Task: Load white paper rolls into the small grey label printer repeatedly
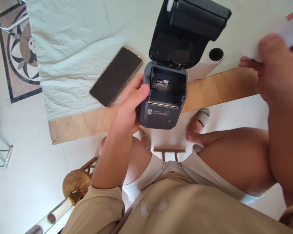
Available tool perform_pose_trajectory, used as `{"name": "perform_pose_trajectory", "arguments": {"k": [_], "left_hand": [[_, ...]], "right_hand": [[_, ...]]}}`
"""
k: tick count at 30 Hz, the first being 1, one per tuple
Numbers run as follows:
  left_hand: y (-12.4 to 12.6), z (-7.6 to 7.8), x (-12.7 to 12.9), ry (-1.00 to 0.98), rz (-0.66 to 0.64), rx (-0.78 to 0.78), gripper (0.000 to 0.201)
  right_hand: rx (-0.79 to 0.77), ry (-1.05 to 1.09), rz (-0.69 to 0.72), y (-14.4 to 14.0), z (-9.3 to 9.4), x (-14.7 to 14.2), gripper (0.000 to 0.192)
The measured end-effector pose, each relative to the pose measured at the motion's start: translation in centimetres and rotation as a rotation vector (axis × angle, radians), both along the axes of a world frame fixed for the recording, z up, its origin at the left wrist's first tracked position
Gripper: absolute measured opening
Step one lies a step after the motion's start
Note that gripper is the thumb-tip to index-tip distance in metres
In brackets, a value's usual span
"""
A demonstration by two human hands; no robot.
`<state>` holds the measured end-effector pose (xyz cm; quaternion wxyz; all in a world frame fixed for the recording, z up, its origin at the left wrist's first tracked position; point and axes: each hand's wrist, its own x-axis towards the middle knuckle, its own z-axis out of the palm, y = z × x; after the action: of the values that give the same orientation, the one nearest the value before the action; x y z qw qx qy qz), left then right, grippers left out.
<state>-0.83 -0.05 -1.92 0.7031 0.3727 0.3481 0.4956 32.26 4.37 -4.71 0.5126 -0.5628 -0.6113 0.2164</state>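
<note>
My left hand (129, 109) grips the left side of a small dark grey label printer (161, 113), held over the table's front edge. Its lid (185, 32) stands open and the paper bay inside looks empty. My right hand (278, 68) is raised at the right, blurred, pinching a white sheet or strip of paper (289, 31). A white paper roll (210, 63) lies on the table behind the printer, its dark core end facing me.
A black smartphone (116, 76) lies screen-up on the creased white cloth (70, 48) covering the wooden table (222, 87). Below are my knees, a sandalled foot (199, 125), a round wooden stool (75, 183) and a patterned rug (19, 55) on the white floor.
</note>
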Motion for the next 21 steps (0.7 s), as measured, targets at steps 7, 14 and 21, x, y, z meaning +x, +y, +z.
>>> {"name": "perform_pose_trajectory", "arguments": {"k": [7,14,21], "left_hand": [[0.3,-0.5,-0.1,0.022,-0.003,0.059,0.037],[0.3,-0.4,0.0,0.049,-0.01,0.046,0.039],[0.3,-0.6,0.1,0.044,0.005,0.057,0.037]], "right_hand": [[-0.271,-0.477,-0.288,-0.7,3.3,-3.4,0.048],[0.275,-0.394,0.021,-2.5,3.3,-4.7,0.041],[0.001,-0.577,0.15,-2.0,1.2,-9.1,0.062]]}}
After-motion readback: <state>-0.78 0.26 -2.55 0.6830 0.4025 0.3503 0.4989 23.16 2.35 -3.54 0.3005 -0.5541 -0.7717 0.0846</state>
